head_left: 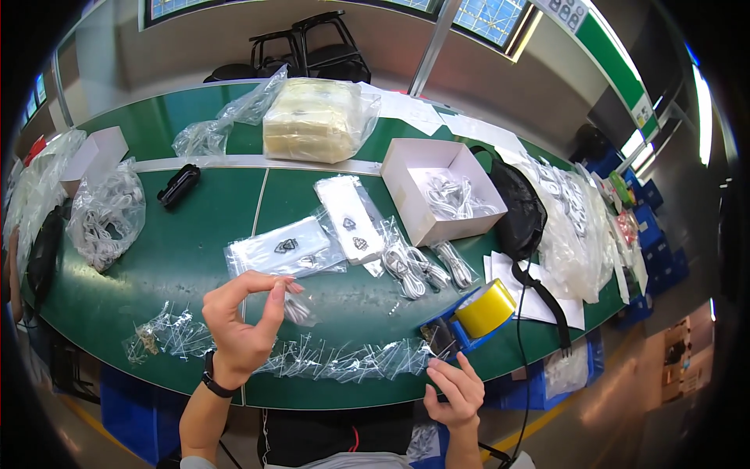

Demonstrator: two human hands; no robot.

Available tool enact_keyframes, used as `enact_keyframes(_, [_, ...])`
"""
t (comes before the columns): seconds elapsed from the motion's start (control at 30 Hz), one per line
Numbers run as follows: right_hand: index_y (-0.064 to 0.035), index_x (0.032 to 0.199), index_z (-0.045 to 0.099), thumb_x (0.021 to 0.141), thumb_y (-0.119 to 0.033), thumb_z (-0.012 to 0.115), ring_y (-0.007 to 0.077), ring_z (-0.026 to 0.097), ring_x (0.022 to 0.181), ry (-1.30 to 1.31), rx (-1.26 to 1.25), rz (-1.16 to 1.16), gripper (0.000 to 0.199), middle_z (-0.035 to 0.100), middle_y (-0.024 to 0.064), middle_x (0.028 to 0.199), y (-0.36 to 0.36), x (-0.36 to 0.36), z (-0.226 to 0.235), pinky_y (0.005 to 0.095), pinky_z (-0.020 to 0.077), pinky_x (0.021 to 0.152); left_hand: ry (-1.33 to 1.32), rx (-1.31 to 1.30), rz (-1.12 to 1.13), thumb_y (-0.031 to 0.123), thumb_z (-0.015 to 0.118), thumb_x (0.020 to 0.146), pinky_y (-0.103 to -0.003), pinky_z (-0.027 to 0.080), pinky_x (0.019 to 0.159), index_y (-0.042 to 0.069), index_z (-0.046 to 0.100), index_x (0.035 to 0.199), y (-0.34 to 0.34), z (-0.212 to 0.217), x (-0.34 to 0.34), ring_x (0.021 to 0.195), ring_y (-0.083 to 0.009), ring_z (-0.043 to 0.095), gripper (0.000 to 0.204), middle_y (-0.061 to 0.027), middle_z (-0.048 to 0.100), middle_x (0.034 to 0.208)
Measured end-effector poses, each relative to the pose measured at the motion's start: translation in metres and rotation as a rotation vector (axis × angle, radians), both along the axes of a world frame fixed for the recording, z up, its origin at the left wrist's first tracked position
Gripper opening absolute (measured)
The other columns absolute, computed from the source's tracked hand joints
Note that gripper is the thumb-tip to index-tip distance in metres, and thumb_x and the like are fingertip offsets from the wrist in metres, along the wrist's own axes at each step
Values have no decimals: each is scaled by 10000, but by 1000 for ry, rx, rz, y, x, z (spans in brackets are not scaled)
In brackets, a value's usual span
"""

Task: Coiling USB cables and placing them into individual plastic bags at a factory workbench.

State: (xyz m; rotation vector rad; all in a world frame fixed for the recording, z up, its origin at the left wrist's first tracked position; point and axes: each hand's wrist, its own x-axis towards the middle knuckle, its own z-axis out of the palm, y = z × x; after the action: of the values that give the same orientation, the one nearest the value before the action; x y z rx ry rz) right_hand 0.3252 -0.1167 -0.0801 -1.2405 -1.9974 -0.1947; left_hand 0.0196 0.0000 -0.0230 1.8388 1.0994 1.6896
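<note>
- Table (199,234), green, under the tape (486,309) and all around; broad enough for bulky goods far off, small ones close in.
- Film heap (574,234), clear, right of the tape and beyond, probably pushed aside to free the middle.
- Block (305,125), yellowish, film-wrapped, far beyond the tape and well left; bulky, so likely set back.
- Box (461,228), white, lidless, beyond the tape and slightly left; walls apparently useful for containing the white cables (457,195) inside.
- Packets (344,361), clear, with thin white sticks, in a long row left of the tape along the near edge; presumably spread out for easy picking.
- Left hand (242,320), left of the tape, above the row; thumb and forefinger pinched on the bag (299,310), a fingertip hold suited to thin film.
- Right hand (455,391), nearer than the tape and a little left; fingers parted, nothing seen between, forefinger at the row's end. Touching or just short: cannot tell.
- Flat packs (266,254), white, beyond the tape and left, stacked, probably to save room.
- Tape, yellow, on a blue holder, within easy reach.
- Coils (405,273), bagged, just left of the tape and beyond.
- Bag, small, clear, whitish inside, left of the tape; hanging or resting on the table, cannot tell.
</note>
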Motion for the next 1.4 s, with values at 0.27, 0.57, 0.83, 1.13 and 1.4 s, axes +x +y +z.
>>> enact_keyframes(0.27, [-51, 938, 732, 742, -93, 680, 235, 738, 840, 97, -1, 137, 207, 747, 99, 895, 0, -19, 5, 444, 481, 1027, -9, -51, 6, -3, 600, 890, -283, 538, 776, -48, 679, 855, -3, 2, 1, 767, -180, 712, 97, -126, 740, 795])
enact_keyframes(0.57, [45, 1072, 671, 720, 54, 684, 311, 698, 929, 555, -142, 59, 353, 707, 176, 999, 39, -99, 62, 424, 518, 944, 21, 3, -89, -37, 661, 844, -298, 563, 765, -40, 735, 905, -2, 4, 5, 811, -217, 735, 96, -151, 752, 880])
enact_keyframes(0.83, [16, 1007, 692, 763, 9, 771, 254, 684, 921, 534, -260, 147, 256, 699, 141, 1012, 74, -131, 77, 340, 526, 848, 10, 5, -88, -33, 686, 831, -281, 561, 737, -27, 756, 911, -7, 9, 4, 810, -198, 719, 106, -136, 739, 890])
enact_keyframes(1.13, [47, 905, 707, 856, 51, 676, 186, 691, 867, 790, -272, 230, 58, 727, 122, 914, 79, -124, 81, 285, 525, 799, -229, -203, -324, 25, 694, 881, -282, 560, 710, -47, 741, 944, -8, 0, -5, 785, -187, 702, 106, -141, 720, 879])
enact_keyframes(1.4, [64, 957, 690, 912, 29, 643, 150, 693, 819, 937, -363, 294, 74, 728, 127, 885, 78, -120, 92, 252, 537, 781, -193, -139, -401, 4, 720, 850, -294, 555, 776, -29, 732, 981, -9, 13, -2, 847, -191, 702, 136, -128, 725, 922])
